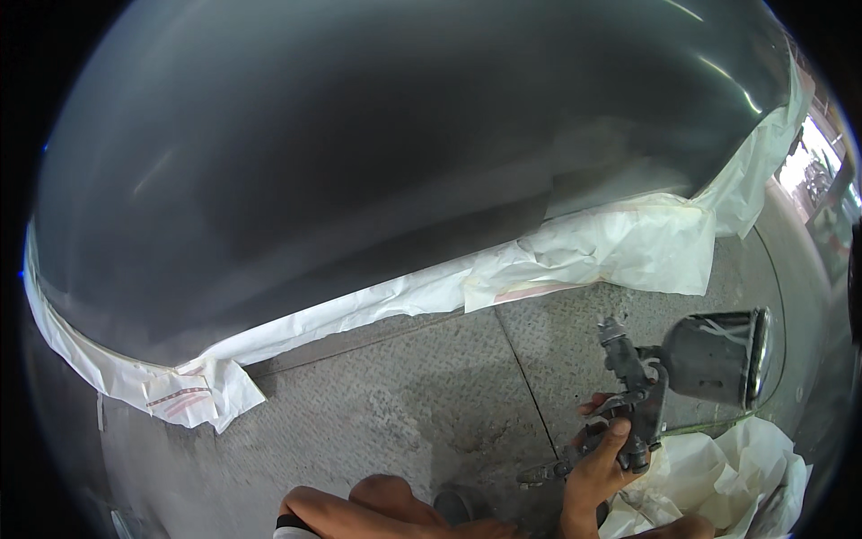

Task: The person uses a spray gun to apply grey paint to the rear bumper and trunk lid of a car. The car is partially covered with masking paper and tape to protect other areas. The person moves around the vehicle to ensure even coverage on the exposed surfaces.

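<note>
My right hand (594,472) is wrapped round the handle of a grey, paint-stained spray gun (633,377). The gun's nozzle points up toward the panel, and its metal paint cup (714,357) tilts out to the right. Ahead curves a large, dark grey, glossy body panel (359,162), apart from the nozzle. White masking paper (593,247) runs along its lower edge. A bent bare limb, apparently my left arm (346,516), crosses the lower edge of the head view; what seems to be my left hand (492,530) is mostly cut off, its fingers hidden.
Below the panel lies a textured grey metal floor (377,386) with a dark seam. Crumpled pale paper (727,476) lies at the lower right. A thin green hose (779,296) curves over the floor on the right. Folded masking paper (193,395) hangs at the panel's left end.
</note>
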The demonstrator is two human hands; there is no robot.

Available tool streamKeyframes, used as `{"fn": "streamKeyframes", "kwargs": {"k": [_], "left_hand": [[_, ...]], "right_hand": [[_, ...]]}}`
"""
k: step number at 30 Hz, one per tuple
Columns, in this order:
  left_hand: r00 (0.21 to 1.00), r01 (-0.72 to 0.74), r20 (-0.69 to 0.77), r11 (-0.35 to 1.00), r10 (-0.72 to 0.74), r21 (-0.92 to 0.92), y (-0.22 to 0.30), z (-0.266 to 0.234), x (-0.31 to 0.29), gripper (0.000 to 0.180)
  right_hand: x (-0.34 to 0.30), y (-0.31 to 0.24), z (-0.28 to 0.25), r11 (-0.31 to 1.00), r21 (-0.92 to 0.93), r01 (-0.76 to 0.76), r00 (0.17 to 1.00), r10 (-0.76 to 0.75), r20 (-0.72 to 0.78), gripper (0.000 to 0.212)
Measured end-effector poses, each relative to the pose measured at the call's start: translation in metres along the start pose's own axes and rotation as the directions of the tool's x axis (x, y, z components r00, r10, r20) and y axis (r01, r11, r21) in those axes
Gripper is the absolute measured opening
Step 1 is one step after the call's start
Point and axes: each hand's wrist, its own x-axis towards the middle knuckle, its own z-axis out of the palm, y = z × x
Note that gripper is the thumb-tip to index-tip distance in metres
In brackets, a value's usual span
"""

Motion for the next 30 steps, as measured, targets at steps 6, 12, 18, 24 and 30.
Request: {"fn": "streamKeyframes", "kwargs": {"k": [6,12,18,24,30], "left_hand": [[0.563,-0.541,0.171,0.517,0.809,-0.663,-0.015,0.021,0.027,0.058],[0.957,-0.213,0.108,0.904,0.269,-0.37,-0.012,-0.019,0.012,0.059],[0.988,0.039,0.155,0.964,0.002,-0.261,-0.001,-0.017,0.0,0.05],[0.952,0.073,0.307,0.973,-0.002,-0.22,0.0,-0.044,0.008,0.052],[0.907,0.152,0.417,0.968,-0.055,-0.202,0.004,-0.054,0.016,0.052]], "right_hand": [[-0.019,0.004,0.009,0.996,0.049,-0.071,0.982,0.061,0.179,0.048],[-0.025,0.005,0.012,0.997,0.075,-0.009,0.807,-0.037,0.59,0.029],[-0.003,0.014,0.007,0.994,0.091,-0.061,0.958,0.033,0.284,0.037],[0.027,0.006,-0.007,0.989,0.062,-0.131,0.988,0.135,-0.072,0.031],[0.025,0.007,-0.003,0.991,0.014,-0.131,0.982,0.132,-0.138,0.026]]}}
